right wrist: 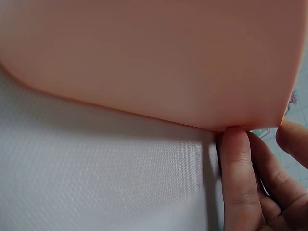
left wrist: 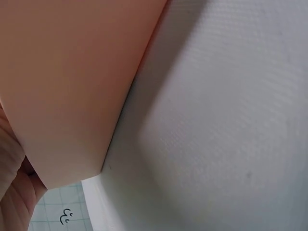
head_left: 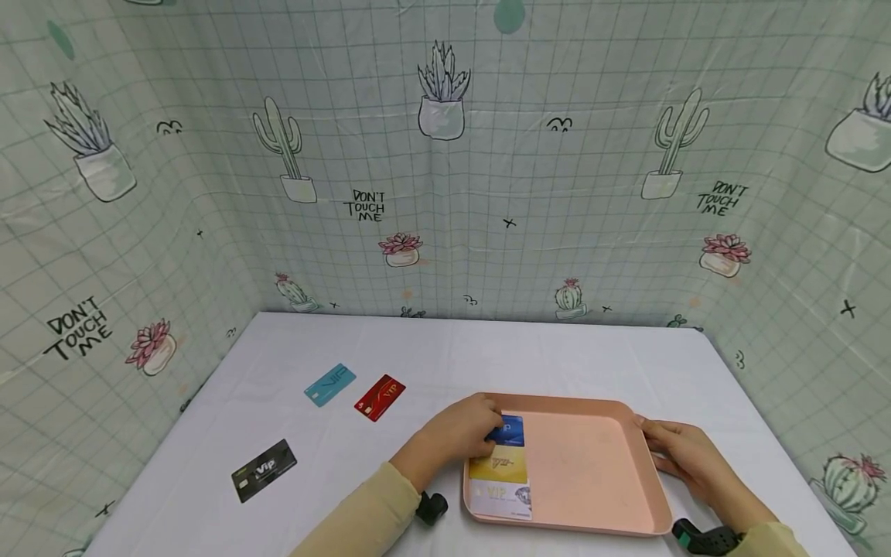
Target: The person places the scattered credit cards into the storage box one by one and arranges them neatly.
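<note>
A pink tray (head_left: 588,472) lies on the white table. Along its left side, a blue VIP card (head_left: 513,431), a gold card (head_left: 503,466) and a white VIP card (head_left: 500,500) form a column. My left hand (head_left: 462,428) reaches over the left rim and pinches the blue card at its left edge; part of that card is hidden under the fingers. On the other side, my right hand (head_left: 678,449) holds the tray's right edge. In the right wrist view, one finger (right wrist: 237,168) presses low on the outer wall and another touches the rim.
Left of the tray lie a light blue VIP card (head_left: 330,384), a red VIP card (head_left: 380,398) and a black VIP card (head_left: 264,470), spaced apart. A cactus-print cloth (head_left: 480,178) encloses the table at the back and sides.
</note>
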### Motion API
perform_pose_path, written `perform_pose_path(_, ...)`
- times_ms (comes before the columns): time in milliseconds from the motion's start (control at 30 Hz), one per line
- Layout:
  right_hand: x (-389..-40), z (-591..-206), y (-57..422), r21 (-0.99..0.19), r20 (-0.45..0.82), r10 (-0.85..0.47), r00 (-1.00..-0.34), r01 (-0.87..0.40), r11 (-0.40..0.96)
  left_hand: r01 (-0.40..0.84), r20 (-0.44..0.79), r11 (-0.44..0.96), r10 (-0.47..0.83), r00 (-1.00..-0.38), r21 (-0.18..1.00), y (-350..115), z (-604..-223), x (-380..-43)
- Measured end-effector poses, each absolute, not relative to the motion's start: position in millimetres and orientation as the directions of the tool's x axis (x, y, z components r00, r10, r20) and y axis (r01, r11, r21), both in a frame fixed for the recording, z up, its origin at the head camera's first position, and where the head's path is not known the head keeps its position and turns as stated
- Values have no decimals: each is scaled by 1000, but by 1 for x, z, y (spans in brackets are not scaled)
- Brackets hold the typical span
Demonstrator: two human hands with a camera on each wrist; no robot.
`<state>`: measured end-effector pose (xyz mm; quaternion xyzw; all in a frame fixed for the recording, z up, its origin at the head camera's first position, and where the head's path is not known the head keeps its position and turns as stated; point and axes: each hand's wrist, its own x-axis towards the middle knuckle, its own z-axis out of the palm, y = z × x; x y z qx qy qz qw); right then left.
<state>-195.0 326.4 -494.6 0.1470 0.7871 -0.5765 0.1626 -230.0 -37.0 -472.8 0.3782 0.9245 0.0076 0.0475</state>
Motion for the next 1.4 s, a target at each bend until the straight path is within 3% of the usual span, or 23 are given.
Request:
perform_pose_path(867,-194,-496,326,-867,-418,49,-907,415,276,625,-49,780,626,-778,46,-29,-475,-220)
perform_pose_path(1233,-194,-496,327,-861,-426,57,-903,424,279,635,-63,772,634,-771,-6,-28,-475,-219)
perform_pose_path(1400,-194,-496,326,-859,-432,64,-899,433,273,683,-59,729,681,-730,-38,-29,-465,-208)
